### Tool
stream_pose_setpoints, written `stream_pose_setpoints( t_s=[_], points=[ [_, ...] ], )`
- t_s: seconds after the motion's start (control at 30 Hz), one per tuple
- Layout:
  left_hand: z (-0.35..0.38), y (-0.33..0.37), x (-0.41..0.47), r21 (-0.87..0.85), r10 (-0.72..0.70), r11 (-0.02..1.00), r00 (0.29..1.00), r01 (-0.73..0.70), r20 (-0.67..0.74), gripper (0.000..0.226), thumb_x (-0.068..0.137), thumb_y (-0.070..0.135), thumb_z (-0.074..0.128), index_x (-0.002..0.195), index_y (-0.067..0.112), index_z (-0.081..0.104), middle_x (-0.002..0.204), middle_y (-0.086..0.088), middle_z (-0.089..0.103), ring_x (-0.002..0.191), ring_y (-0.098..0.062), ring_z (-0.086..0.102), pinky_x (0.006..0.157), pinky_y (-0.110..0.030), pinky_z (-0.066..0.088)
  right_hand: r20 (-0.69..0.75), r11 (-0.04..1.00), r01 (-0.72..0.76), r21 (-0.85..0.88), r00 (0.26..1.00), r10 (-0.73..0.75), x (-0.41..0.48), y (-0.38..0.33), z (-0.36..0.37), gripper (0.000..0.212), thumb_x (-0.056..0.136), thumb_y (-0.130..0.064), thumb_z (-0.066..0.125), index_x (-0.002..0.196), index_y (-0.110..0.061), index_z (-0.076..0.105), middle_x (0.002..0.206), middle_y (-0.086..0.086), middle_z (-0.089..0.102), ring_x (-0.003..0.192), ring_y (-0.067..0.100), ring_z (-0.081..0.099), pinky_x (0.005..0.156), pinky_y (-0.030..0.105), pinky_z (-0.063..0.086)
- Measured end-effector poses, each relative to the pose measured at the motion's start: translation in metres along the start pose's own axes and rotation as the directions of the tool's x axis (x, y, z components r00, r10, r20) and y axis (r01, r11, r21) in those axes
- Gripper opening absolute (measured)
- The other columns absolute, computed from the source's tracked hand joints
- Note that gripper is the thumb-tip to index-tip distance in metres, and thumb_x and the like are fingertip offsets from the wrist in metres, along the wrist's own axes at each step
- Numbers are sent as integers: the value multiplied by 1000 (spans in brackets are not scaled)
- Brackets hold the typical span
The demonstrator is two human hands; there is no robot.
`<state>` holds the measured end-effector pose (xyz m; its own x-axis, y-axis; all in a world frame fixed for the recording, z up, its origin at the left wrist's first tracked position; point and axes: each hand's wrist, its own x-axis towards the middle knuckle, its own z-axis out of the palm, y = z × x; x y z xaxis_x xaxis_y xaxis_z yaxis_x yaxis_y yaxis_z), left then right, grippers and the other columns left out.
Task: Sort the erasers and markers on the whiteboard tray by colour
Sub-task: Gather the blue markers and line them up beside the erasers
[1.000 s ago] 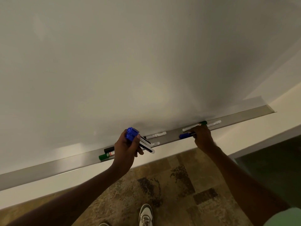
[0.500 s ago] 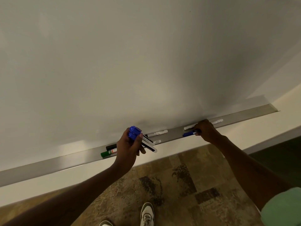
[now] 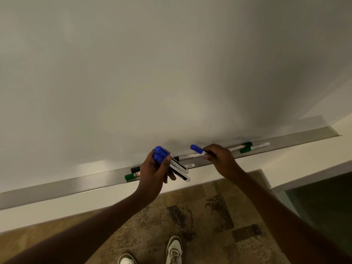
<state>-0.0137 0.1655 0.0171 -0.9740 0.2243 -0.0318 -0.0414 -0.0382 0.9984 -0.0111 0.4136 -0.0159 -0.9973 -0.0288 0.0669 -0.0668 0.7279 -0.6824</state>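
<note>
My left hand point(image 3: 156, 170) grips two blue-capped markers point(image 3: 162, 154), caps up, just in front of the grey whiteboard tray point(image 3: 57, 185). My right hand point(image 3: 222, 159) holds a third blue-capped marker point(image 3: 197, 149) lifted above the tray, its cap pointing left toward the left hand. On the tray lie a green-capped marker point(image 3: 131, 176) and a black-capped marker point(image 3: 135, 169) to the left of my left hand, a black-capped marker point(image 3: 185, 156) between my hands, and two green-capped markers point(image 3: 246, 147) at the right. No eraser is in view.
The whiteboard point(image 3: 171, 73) fills the upper view. The tray ends at the right near a cream wall point(image 3: 335, 119). Below lie patterned carpet point(image 3: 190, 216) and my white shoes point(image 3: 174, 250).
My right hand has picked the blue-capped marker up off the tray and carried it left toward my left hand. This uncovered the two green-capped markers. The left hand barely moved.
</note>
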Motion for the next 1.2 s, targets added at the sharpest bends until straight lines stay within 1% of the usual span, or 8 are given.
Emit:
stream_pose_setpoints(
  t_s=[0.1,0.23,0.33,0.4,0.57,0.73,1.0,1.2],
  points=[
    [-8,6,-5,-10,20,1000,1000,-20,-3,20,87,37,55,95,19,54,73,-7,72,54,-32,66,39,-26,48,104,978,-80,195,993,60,0,-40,17,10,93,-4,56,100,-5,63,87,9,69,76,13,64,69,20,51],
    [-23,12,-12,-15,37,999,999,-37,-25,15,89,32,54,94,19,54,71,-10,71,53,-32,66,39,-26,47,216,899,-127,419,976,36,1,-81,31,15,96,-2,49,105,-4,61,89,-6,70,81,-5,67,70,7,49],
    [-34,16,-16,-5,38,999,998,-39,-51,17,88,33,54,94,18,54,71,-15,70,53,-35,66,38,-26,47,253,872,-136,471,967,15,6,-105,37,16,98,-6,48,105,-10,61,89,-3,68,81,3,65,76,18,51],
    [-40,19,-18,-8,42,999,997,-43,-68,16,88,32,54,94,18,55,71,-17,69,52,-35,66,38,-27,46,289,863,-149,482,957,4,10,-118,42,16,99,-9,47,104,-15,62,92,0,67,84,10,64,80,26,51],
    [-56,22,-22,14,55,998,988,-54,-147,6,95,26,52,95,22,56,69,-12,69,50,-31,65,38,-25,43,325,846,-134,515,945,-48,14,-148,57,22,101,-13,44,95,-25,61,82,-1,68,70,6,65,62,17,51],
    [-75,19,-29,106,55,994,965,-28,-257,10,98,17,50,94,24,57,66,-2,69,45,-20,63,42,-21,47,335,851,-91,518,937,-104,17,-174,76,20,102,-17,41,107,-7,58,91,22,68,78,33,68,75,50,57],
    [-108,21,-40,222,67,975,919,23,-389,9,98,20,49,91,21,54,61,-5,64,41,-17,58,42,-25,47,412,884,-51,465,896,-165,23,-204,108,19,90,-22,64,108,-17,58,88,-1,65,79,13,61,78,42,53],
    [-133,25,-50,244,85,970,900,24,-427,9,97,26,53,89,21,53,63,-3,64,42,-16,58,41,-22,46,552,916,-123,381,825,-119,30,-224,123,30,79,-16,76,104,-19,59,92,1,69,86,25,69,84,49,56]
  ],
)
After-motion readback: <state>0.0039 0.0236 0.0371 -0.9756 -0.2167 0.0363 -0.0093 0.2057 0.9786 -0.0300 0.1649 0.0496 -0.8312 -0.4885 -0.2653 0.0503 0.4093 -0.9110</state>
